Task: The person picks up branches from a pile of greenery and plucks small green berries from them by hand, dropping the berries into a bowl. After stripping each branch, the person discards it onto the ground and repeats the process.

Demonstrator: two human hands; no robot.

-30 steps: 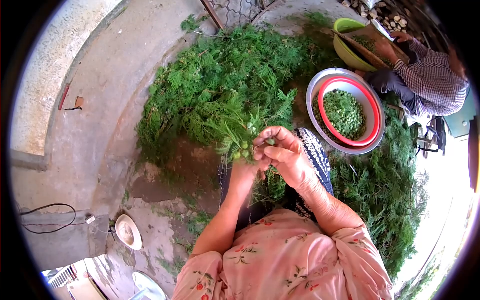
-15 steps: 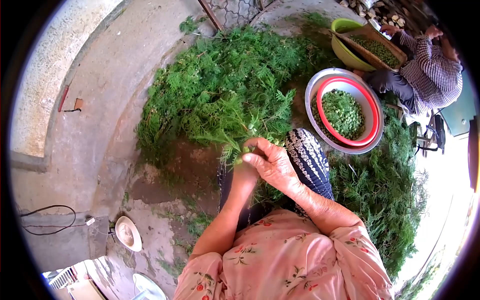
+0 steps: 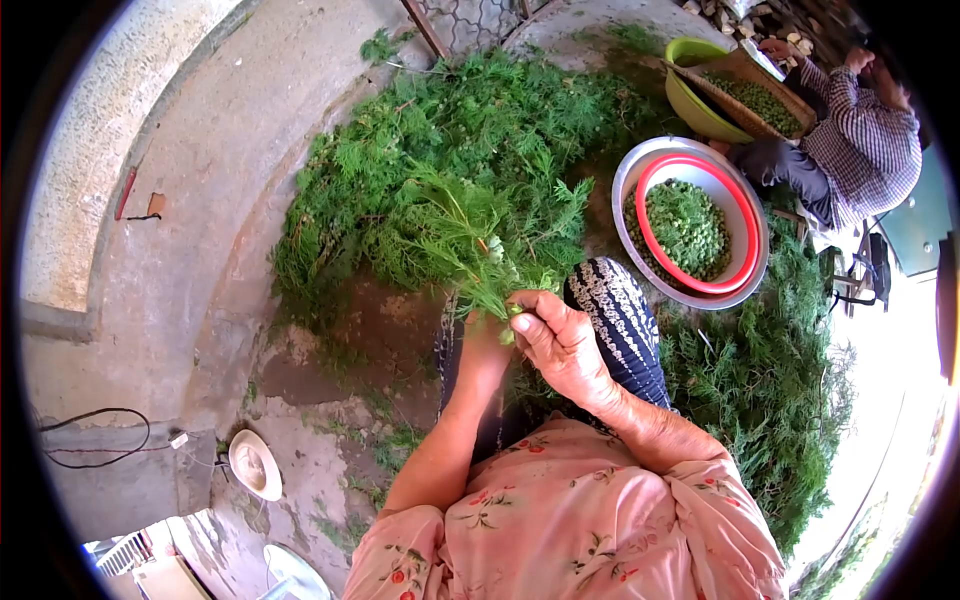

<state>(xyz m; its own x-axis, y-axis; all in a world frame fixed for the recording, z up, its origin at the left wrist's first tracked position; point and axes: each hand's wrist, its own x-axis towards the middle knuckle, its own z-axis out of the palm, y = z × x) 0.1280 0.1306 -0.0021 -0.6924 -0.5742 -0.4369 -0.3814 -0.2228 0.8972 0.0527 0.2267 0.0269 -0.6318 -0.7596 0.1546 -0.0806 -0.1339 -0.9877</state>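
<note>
In front of my lap, a feathery green conifer sprig with small pale green cones rises from my hands. My left hand is wrapped round its lower end, its fingers partly hidden by the foliage. Thumb and forefinger of my right hand are pinched together at the sprig's right side, over a small green cone that is mostly covered. Beyond the hands lies a large heap of cut conifer branches.
To the right stands a metal basin holding a red-rimmed bowl of green cones. Further back, a person sits by a lime-green tub and a woven basket. More branches lie right; a straw hat lies left.
The sprig has swung upward and spread more toward the heap. My right hand has shifted slightly right and down, its finger and thumb still pinched.
</note>
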